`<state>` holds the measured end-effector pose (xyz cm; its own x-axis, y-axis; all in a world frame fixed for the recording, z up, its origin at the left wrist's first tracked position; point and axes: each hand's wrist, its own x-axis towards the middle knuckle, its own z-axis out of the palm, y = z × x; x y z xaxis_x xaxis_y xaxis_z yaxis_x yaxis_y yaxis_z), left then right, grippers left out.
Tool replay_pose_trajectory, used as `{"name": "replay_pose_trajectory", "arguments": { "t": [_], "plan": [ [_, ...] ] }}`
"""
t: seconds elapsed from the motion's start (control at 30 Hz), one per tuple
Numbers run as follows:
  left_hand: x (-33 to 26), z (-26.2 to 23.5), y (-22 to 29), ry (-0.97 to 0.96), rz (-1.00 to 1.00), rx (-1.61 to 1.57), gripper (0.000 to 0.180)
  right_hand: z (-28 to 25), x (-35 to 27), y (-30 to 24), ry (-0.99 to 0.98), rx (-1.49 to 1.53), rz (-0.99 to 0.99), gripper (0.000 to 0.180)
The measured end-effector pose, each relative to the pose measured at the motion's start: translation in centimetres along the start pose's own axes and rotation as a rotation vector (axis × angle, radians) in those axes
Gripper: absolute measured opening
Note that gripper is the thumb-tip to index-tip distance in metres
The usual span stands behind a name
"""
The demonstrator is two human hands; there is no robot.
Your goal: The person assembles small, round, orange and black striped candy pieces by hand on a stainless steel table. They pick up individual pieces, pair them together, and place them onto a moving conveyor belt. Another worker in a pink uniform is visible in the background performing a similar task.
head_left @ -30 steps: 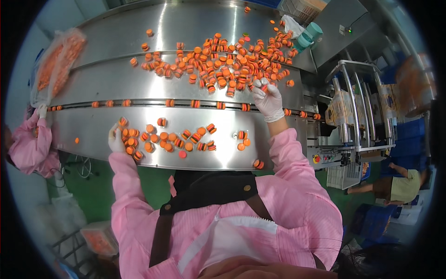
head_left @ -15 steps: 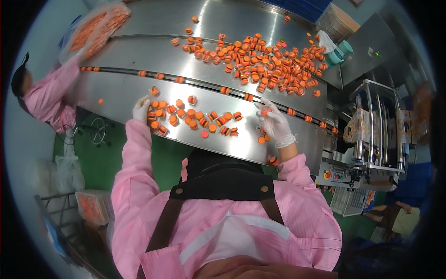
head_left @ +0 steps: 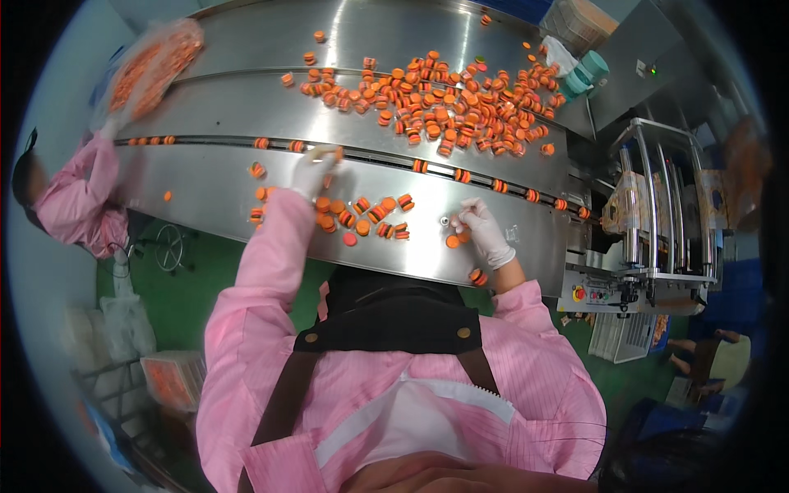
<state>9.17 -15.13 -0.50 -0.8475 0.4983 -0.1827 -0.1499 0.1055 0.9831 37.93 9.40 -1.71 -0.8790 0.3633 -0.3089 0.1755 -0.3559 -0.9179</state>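
Note:
My left hand (head_left: 311, 171), in a white glove, reaches over the steel table at the conveyor channel. Its fingertips close on a small orange burger-shaped sweet (head_left: 338, 154). Below that hand, a loose group of orange-and-dark layered sweets (head_left: 362, 227) lies on the near side of the table, with one pink disc (head_left: 350, 239) among them. My right hand (head_left: 483, 232), also gloved, is low over the table at right with bent fingers drawn together. Whatever they pinch is hidden. Orange pieces (head_left: 452, 241) lie by its fingers, and another layered sweet (head_left: 478, 277) sits near the table edge.
A narrow conveyor channel (head_left: 374, 156) carries spaced sweets across the table towards a wrapping machine (head_left: 649, 222) at right. Beyond it is a large heap of sweets (head_left: 460, 103). A co-worker in pink (head_left: 86, 181) stands at left by a filled clear bag (head_left: 156, 66).
My left hand has moved right and up from the near group to the channel, with a sweet in its fingers. The right hand has lowered, and its reddish piece no longer shows.

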Motion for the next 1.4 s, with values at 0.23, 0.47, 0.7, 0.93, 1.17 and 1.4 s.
{"name": "replay_pose_trajectory", "arguments": {
  "t": [0.23,0.47,0.7,0.93,1.17,1.4],
  "plan": [
    [4.3,12.4,-1.8,-0.167,-0.169,0.596,0.028,-3.7,-0.9,-1.0,0.284,-0.881,-0.160,0.039],
    [4.8,13.9,0.6,-0.085,0.447,1.027,0.033,-5.2,-1.6,-4.2,0.289,-1.413,-0.290,0.044],
    [8.5,15.6,-0.5,-0.327,0.692,1.343,0.021,-1.4,9.6,-6.0,0.108,-1.275,-0.617,0.032],
    [7.1,14.3,0.8,-0.245,0.620,1.100,0.020,0.3,15.8,-7.0,-0.166,-1.651,-0.311,0.035],
    [6.9,2.9,3.4,0.286,0.235,0.956,0.028,0.5,17.5,-8.7,-0.285,-1.723,-0.071,0.027],
    [6.2,-0.1,0.7,0.078,-0.019,1.116,0.040,-0.4,16.3,-7.6,-0.203,-1.848,-0.240,0.019]
  ]
}}
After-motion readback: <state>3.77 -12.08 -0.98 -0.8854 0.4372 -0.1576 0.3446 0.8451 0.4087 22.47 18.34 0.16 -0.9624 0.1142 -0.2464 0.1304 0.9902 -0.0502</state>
